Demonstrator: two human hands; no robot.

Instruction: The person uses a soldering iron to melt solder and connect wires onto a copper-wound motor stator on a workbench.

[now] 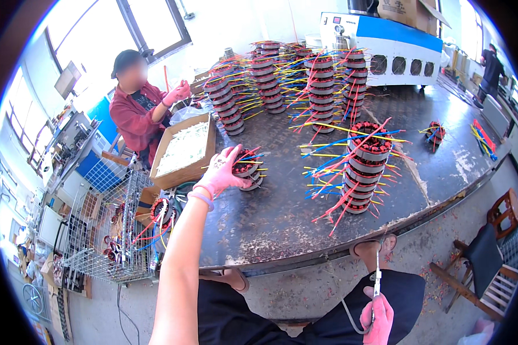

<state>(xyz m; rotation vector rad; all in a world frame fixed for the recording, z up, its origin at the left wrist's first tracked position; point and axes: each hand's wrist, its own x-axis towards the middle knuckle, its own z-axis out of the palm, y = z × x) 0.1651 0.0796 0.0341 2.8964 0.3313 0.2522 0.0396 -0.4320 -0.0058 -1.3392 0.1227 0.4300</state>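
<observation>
My left hand (220, 171), in a pink glove, reaches across the table. Its fingers and thumb curl round the near-left side of a short stack of motor stators (248, 167), grey rings with red windings and loose wires. My right hand (377, 319), also pink-gloved, is low over my lap, closed on a slim pen-like tool (377, 282) with a thin tip pointing up; a grey cord runs beside it. The tool's exact kind does not show. To the right of the short stack rises a taller stator stack (364, 172), bristling with red, blue and yellow wires.
More tall stator stacks (321, 95) stand at the back. A single stator (435, 133) sits at the right. A cardboard box (213, 144) of white pieces and a wire basket (106, 230) flank the left side. A co-worker (141, 109) sits beyond; a wooden chair (483, 259) stands right.
</observation>
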